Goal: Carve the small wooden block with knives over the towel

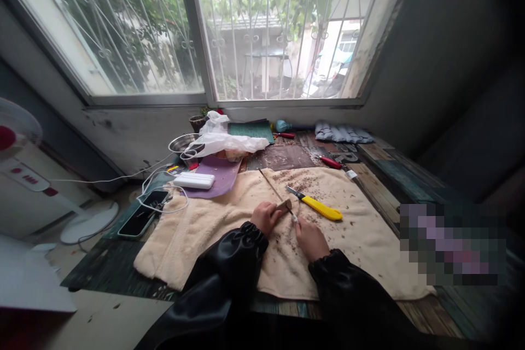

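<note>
Black sleeves come in low from the near edge of the worktop, and both hands meet on the cream towel at its middle. Left hand is curled round a short wooden piece, fingers closed on it, the cut end poking out toward the right. Right hand sits just beside it, fingers pinched narrow on a small blade whose tip touches the wood. A thin stick slants away toward the far edge from that wooden piece; whether the two are joined, I cannot tell.

Just right of the blade lies a yellow utility knife, apart from both hands. Wood shavings are scattered across the towel's far half.

Open room now: the towel's right side and near-left corner are bare cloth. The left edge is crowded, with a white power bank on a purple mat, a phone and looping white cable. Along the far edge under the window sit a plastic bag, a metal bowl, a red-handled tool and a folded grey cloth.
</note>
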The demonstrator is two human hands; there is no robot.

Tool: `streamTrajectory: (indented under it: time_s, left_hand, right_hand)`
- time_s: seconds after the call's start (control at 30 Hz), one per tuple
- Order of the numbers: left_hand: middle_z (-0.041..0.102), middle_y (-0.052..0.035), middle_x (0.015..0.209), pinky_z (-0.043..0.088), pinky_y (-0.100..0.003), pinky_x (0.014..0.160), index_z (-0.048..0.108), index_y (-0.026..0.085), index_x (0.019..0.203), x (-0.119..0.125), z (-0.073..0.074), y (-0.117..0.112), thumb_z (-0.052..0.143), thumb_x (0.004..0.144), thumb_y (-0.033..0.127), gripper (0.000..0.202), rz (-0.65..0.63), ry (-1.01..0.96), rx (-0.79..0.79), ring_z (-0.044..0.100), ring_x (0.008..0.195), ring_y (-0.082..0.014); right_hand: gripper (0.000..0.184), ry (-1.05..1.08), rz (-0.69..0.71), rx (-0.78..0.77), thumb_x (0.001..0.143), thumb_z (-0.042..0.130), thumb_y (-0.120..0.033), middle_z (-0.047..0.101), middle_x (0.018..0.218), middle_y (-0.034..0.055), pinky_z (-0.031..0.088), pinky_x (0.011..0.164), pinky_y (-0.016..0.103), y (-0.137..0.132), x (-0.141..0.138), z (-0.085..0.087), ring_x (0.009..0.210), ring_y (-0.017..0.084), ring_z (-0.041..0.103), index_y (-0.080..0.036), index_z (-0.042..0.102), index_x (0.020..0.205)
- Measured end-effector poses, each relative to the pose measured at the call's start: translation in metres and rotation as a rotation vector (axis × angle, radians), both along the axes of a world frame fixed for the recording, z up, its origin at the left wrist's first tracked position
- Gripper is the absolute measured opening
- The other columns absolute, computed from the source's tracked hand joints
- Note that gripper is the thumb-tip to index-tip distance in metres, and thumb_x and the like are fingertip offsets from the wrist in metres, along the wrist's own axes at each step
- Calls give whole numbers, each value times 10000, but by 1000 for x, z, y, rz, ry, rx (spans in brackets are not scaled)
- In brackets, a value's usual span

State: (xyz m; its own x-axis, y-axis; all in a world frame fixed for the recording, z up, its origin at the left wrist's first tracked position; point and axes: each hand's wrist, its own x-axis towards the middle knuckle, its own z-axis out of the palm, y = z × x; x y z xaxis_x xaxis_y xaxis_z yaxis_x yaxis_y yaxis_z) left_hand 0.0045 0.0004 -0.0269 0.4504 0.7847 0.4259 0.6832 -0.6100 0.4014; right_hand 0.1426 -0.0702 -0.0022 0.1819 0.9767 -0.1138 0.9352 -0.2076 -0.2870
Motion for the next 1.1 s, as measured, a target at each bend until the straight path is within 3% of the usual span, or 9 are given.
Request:
streamTrajectory:
  time_s: [0.23,0.53,0.73,0.9,1.1]
  left_hand:
    - [525,-23,694,387,-235,631,533,170,740,0,1,-2,422,771,295,170,-51,5,16,475,676,-125]
    - [534,-35,757,405,-256,661,516,160,834,-1,-1,-2,474,731,302,180,-18,-9,-25,486,722,-142]
    - [531,-12,772,406,-215,622,517,191,846,-2,4,-7,440,759,298,158,-68,-26,-79,503,691,-114]
    - [527,-4,737,395,-199,602,532,198,820,2,8,-11,434,766,307,157,-56,-63,-78,502,655,-101]
    - [542,-2,742,380,-186,577,541,204,833,2,14,-15,424,770,320,176,-4,-58,-34,507,648,-97]
  right_hand:
    - [330,79,125,-53,802,296,-313,602,805,102,327,663,216,14,21,20,810,148,532,-141,576,772]
    - [356,-1,-21,-1,827,228,-275,603,765,109,330,599,235,1,-6,-1,706,148,553,-131,550,870]
    - [369,119,172,-25,807,277,-353,605,738,56,297,562,199,10,28,23,694,120,529,-154,571,705]
    - [336,23,127,-25,789,313,-376,607,747,58,274,554,208,10,34,44,704,134,527,-169,572,733]
    - [365,21,168,-30,786,305,-378,603,683,50,269,549,207,13,33,57,661,128,521,-166,577,665]
